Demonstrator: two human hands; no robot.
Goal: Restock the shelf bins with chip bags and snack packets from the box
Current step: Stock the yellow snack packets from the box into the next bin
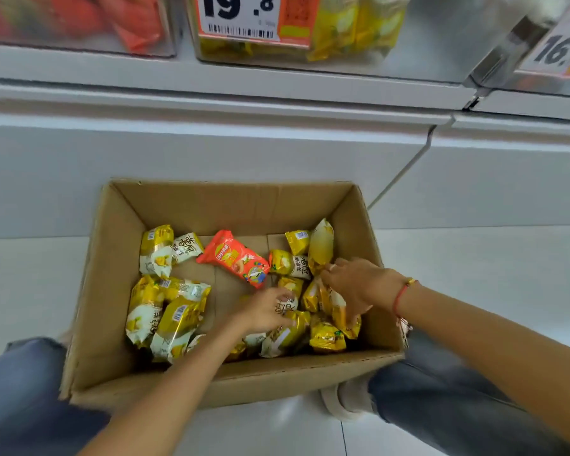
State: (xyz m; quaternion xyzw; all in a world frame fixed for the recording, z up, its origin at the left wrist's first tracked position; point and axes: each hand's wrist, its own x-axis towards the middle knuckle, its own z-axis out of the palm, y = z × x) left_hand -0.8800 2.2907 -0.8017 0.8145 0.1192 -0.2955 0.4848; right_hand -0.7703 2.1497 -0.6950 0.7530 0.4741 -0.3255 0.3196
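Open cardboard box [119, 291], yellow packets [165, 317], orange bag [236, 258]

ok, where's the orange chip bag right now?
Head view: the orange chip bag lies on the floor of the cardboard box, toward its far middle, between yellow packets, just beyond the left hand.

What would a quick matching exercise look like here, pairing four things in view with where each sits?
Things:
1. orange chip bag
2. left hand
3. right hand
4. 19.8 price tag

Places:
A. on the yellow packets at the box's near middle
B. on the shelf bin above
C. gripping yellow packets by the box's right wall
D. alone on the box floor, centre back

Pairs: 1-D, 2-A, 3-C, 4-B
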